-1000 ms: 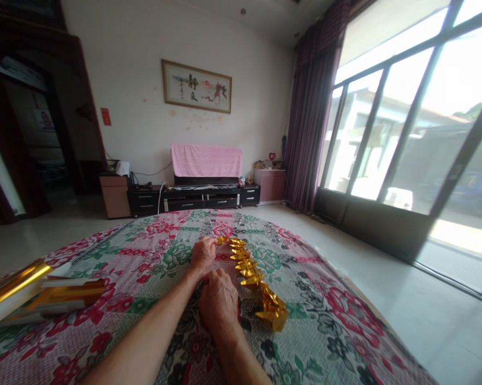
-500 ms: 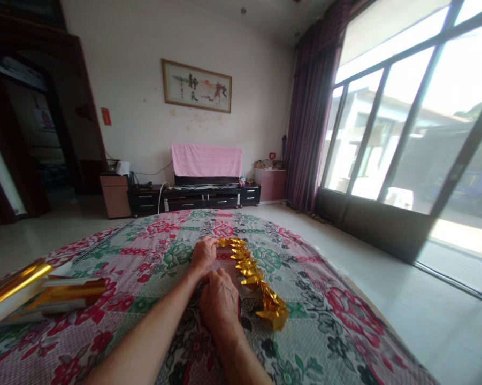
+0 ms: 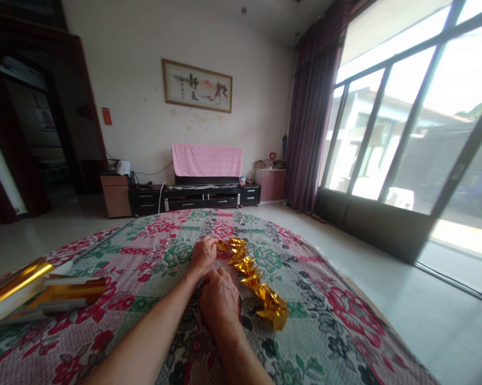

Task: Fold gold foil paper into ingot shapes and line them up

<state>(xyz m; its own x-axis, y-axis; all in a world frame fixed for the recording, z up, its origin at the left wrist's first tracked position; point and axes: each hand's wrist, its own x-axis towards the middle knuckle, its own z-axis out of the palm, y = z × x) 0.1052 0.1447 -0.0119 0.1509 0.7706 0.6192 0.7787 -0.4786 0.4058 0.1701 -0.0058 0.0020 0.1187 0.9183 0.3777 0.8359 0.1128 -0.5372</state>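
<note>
Now left hand (image 3: 203,255) pinches gold paper chain (image 3: 257,282) end; right hand (image 3: 220,299) grip unclear.

1. Your table (image 3: 324,331) is covered edge to edge by a floral cloth (image 3: 144,256) in red, pink and green; its far edge curves round.
2. A row of folded gold foil pieces (image 3: 257,280) lies on the cloth near the middle, running from the far side towards you and slightly right.
3. Your left hand (image 3: 203,254) rests at the row's far end, with its fingertips on the last piece.
4. Your right hand (image 3: 220,300) lies knuckles-up on the cloth, just beside the row.
5. A stack of gold foil sheets (image 3: 56,297) lies well apart at the left edge.
</note>
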